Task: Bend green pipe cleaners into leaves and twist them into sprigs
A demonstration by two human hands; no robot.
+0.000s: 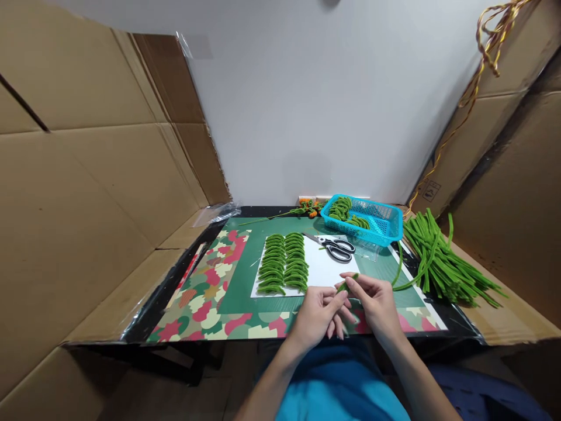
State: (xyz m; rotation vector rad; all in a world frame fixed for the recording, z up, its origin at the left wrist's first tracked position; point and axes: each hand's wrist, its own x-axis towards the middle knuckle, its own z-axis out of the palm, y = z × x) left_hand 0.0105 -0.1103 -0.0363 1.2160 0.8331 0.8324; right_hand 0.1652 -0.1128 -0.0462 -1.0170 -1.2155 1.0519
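Two bare forearms [425,374] angle forward and inward, bringing the fingertips close together. The left hand [319,310] pinches a short green piece [343,287] between thumb and forefinger, its other fingers loosely curled and slightly apart. The right hand [377,303] grips the same piece, thumb pressed toward the fingers, at the near right part of a smooth white sheet [319,269]. Fuzzy, curved strips [272,263] form two columns on that sheet, beside metal scissors [339,250] with black looped handles. Beyond sits a blue perforated plastic basket [380,238] with more curved strips; to the right lies a bundle [442,263] of long, soft-looking green stems.
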